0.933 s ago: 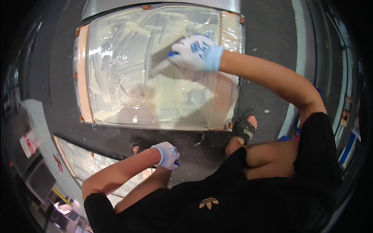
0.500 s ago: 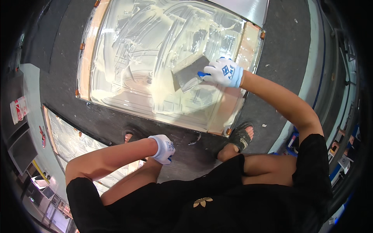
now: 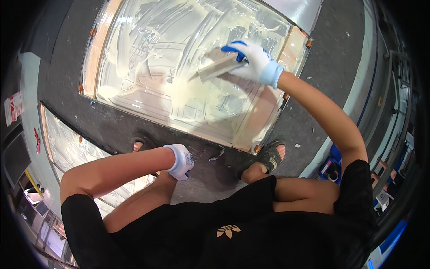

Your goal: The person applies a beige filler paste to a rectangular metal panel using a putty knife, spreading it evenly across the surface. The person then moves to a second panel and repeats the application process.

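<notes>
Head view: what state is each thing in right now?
Large panel: lying flat, face coated.
Cream paste: streaked unevenly over it.
Spreader: tilted, gripped; contact with paste unclear.
Right hand: gloved, closed on spreader.
Left hand: gloved, curled; fingers mostly hidden.
Second panel: whitish-smeared, partly hidden.

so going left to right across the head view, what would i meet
White-and-red container, slim red object on the floor, left hand in a white-and-blue glove, right hand in a matching glove gripping a flat grey spreader, blue box-like object
</notes>
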### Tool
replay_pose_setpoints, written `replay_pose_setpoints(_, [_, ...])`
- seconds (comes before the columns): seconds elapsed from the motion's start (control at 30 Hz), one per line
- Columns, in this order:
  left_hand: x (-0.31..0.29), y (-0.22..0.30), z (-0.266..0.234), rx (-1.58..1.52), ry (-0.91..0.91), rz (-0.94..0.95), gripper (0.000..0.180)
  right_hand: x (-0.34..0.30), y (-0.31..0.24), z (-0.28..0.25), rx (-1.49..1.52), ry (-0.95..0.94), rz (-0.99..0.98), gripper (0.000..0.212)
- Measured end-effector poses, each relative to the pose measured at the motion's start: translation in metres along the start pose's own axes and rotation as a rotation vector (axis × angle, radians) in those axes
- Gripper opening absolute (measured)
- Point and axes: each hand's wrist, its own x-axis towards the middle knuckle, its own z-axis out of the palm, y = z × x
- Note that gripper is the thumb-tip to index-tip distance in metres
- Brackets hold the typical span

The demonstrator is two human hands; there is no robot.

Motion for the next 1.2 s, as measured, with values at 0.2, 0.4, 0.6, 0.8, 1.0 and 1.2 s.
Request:
replay_pose_setpoints(0.2, [0.003, -0.001, 0.004, 0.002, 0.011, -0.003, 0.044, 0.028, -0.004, -0.014, 0.008, -0.052, 0.053, 0.047])
replay_pose_setpoints(0.4, [0.003, -0.005, 0.003, 0.02, -0.013, 0.004, 0.046, 0.047, -0.026, -0.024, -0.631, -0.289, -0.024, 0.034])
replay_pose_setpoints(0.6, [0.006, 0.002, -0.006, 0.058, -0.085, -0.041, 0.047, 0.062, -0.048, -0.02, -0.613, -0.469, 0.18, 0.032])
replay_pose_setpoints(0.8, [0.0, 0.007, -0.016, 0.078, -0.094, -0.033, 0.047, 0.044, -0.04, -0.03, -0.523, -0.429, 0.166, 0.037])
replay_pose_setpoints(1.0, [0.001, 0.013, -0.026, 0.053, -0.179, -0.064, 0.049, 0.043, -0.011, -0.047, -0.601, -0.325, 0.241, 0.035])
replay_pose_setpoints(1.2, [0.006, 0.011, -0.027, 0.097, -0.115, -0.054, 0.051, 0.029, 0.004, -0.052, -0.441, -0.291, 0.235, 0.032])
